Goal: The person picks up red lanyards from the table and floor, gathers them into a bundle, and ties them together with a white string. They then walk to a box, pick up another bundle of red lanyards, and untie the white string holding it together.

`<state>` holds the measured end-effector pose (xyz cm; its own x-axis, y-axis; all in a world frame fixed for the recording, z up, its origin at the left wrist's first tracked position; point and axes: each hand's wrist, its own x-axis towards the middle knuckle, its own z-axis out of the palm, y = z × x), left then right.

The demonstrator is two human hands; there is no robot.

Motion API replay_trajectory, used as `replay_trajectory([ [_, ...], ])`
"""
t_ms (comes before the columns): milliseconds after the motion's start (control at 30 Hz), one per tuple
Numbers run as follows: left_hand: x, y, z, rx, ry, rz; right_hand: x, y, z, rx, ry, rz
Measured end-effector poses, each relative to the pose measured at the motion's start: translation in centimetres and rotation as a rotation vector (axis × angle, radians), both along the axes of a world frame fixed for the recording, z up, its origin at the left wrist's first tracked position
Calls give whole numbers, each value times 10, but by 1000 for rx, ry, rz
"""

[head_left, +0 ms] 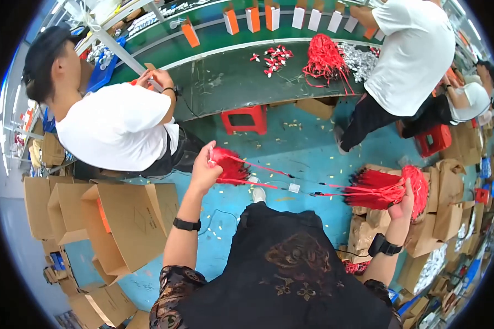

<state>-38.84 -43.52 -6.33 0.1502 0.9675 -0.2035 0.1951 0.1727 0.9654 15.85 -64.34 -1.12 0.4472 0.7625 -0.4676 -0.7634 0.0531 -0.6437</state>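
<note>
My left hand (204, 170) is raised and closed on a small bunch of red cords (228, 166). Thin red strands with small white tags (294, 188) stretch from it to the right. My right hand (403, 207) grips a large bundle of red cords (391, 188) held over stacked cardboard boxes (368, 230). Both wrists wear black bands. My dark patterned shirt fills the lower middle.
A person in a white shirt (115, 126) sits at left by a green conveyor table (225, 82) carrying red cords (325, 57) and orange-white boxes (252, 19). Another person (406, 55) stands at right. A red stool (246, 119) stands under the table; open cartons (132, 219) lie left.
</note>
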Motion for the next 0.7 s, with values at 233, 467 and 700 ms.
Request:
replay_trajectory([
  [233,12,83,46,114,282,-250,-20,50,-2,61,121,59],
  [467,60,132,70,-353,-343,-112,-17,117,-47,-68,15,95],
  [700,98,146,105,-575,-476,-183,-84,216,-43,-24,-216,342],
])
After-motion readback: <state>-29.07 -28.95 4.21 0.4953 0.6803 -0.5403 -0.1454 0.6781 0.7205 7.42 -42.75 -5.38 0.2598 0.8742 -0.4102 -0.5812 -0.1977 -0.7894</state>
